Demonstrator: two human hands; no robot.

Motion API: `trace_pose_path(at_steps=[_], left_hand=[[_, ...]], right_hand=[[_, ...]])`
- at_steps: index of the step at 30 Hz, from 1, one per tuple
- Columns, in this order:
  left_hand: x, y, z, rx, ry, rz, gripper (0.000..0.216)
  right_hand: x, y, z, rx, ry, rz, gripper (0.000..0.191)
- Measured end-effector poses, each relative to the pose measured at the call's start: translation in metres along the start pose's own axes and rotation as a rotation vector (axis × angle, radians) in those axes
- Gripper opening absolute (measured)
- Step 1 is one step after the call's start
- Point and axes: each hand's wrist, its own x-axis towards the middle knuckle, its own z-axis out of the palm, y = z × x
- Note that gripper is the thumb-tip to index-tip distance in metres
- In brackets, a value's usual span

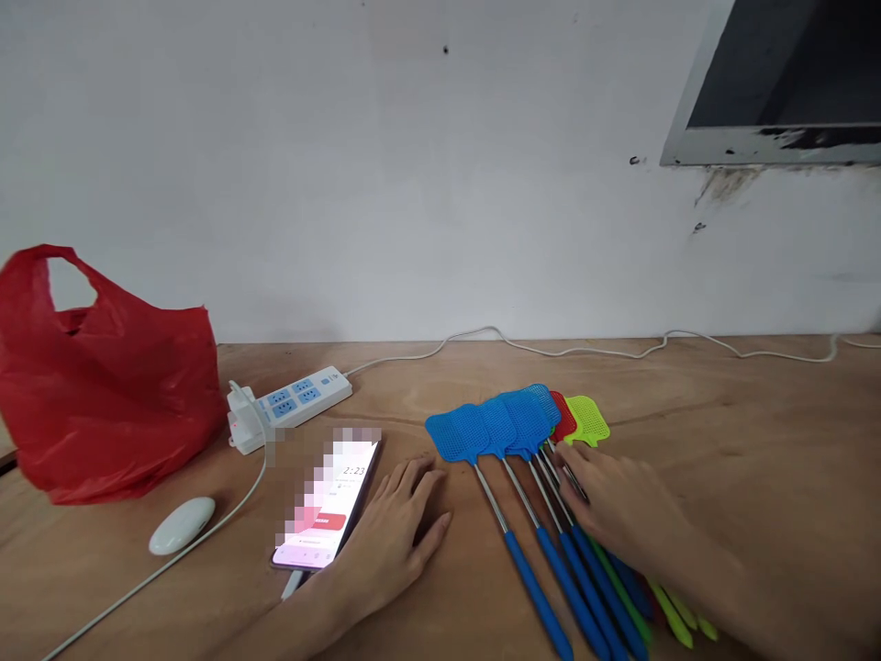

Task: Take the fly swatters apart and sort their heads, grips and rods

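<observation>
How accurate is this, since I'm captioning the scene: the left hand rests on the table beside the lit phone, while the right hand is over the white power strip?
Not quite: the right hand is over the fly swatters, not the white power strip, as the head view shows. The left hand does rest on the table beside the lit phone.

Blue fly swatters (454, 433) flat on wood tabletop (730, 431), fanned and overlapping, perforated square heads at far end, metal shafts, blue grips nearest; red swatter (565, 419) and yellow-green swatters (590, 418) bunched at right.
</observation>
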Motion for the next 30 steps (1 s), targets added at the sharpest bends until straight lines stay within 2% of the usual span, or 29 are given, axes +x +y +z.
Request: trace_pose_path(at_steps=[2, 5, 10, 13, 17, 20, 23, 25, 27, 30], left_hand=[[0.000, 0.000, 0.000, 0.000, 0.008, 0.004, 0.035], [0.000, -0.001, 0.000, 0.006, 0.013, 0.009, 0.034], [-0.001, -0.001, 0.001, 0.007, 0.034, 0.025, 0.033], [0.000, -0.001, 0.001, 0.016, 0.037, 0.024, 0.033], [0.000, 0.000, 0.000, 0.028, 0.011, 0.015, 0.034], [-0.001, 0.000, -0.001, 0.037, -0.005, 0.009, 0.034], [-0.002, 0.000, -0.001, 0.034, 0.013, 0.017, 0.033], [-0.002, 0.000, -0.001, 0.029, 0.024, 0.020, 0.034], [-0.002, 0.000, -0.001, 0.021, 0.022, 0.017, 0.034], [-0.001, 0.002, -0.001, -0.019, 0.030, 0.002, 0.034]], right_hand=[[-0.002, 0.018, 0.008, -0.143, -0.069, 0.106, 0.017], [-0.008, 0.040, 0.022, -0.255, -0.094, 0.172, 0.016], [-0.015, 0.055, 0.038, -0.227, -0.142, 0.147, 0.022], [-0.014, 0.057, 0.038, -0.196, -0.136, 0.144, 0.028], [-0.009, 0.060, 0.029, -0.101, -0.059, 0.219, 0.014], [-0.003, 0.064, 0.018, -0.067, -0.008, 0.284, 0.012], [0.004, 0.067, 0.006, 0.111, 0.078, 0.324, 0.013], [0.009, 0.065, -0.003, 0.335, 0.156, 0.334, 0.013], [0.013, 0.057, -0.010, 0.594, 0.202, 0.334, 0.022], [0.018, 0.037, -0.016, 1.001, 0.119, 0.335, 0.045]])
